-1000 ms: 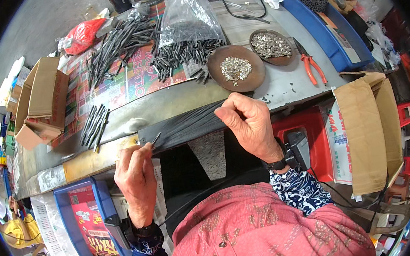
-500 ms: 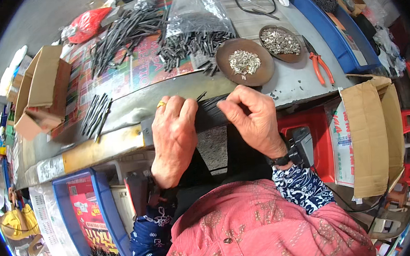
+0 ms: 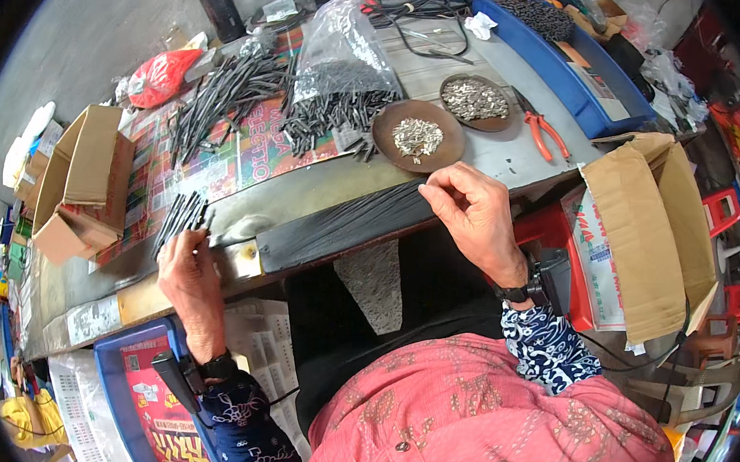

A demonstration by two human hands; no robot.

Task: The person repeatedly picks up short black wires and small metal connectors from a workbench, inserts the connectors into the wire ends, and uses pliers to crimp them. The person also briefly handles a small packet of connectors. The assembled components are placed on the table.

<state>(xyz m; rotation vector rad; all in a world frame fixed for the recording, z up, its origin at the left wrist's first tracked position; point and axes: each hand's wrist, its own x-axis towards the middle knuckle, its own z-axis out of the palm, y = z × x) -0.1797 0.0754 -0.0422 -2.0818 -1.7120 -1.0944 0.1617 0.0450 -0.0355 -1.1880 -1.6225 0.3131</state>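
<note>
My left hand point(image 3: 189, 280) is at the near end of a small row of thin black strips point(image 3: 180, 219) on the bench. Its fingers are bent and closed together, touching the strips' ends; whether one is between the fingertips is hidden. Over the bench's front edge, my right hand point(image 3: 476, 220) has thumb and forefinger brought together, and anything pinched there is too small to make out. Just beyond it stands a brown dish point(image 3: 386, 140) of small silvery metal pieces point(image 3: 417, 139). A second dish point(image 3: 508, 122) holds more such pieces point(image 3: 475, 99).
Red-handled pliers point(image 3: 547, 136) lie right of the dishes. Behind are a clear bag point(image 3: 345, 44) of short black pieces and a heap of long black strips point(image 3: 226, 90). Cardboard boxes stand at left point(image 3: 88, 172) and right point(image 3: 653, 241). A blue tray point(image 3: 606, 113) is at far right.
My left hand has moved left, from beside the right hand at the bench edge to the row of black strips. My right hand stays near the edge; the whole view has shifted slightly.
</note>
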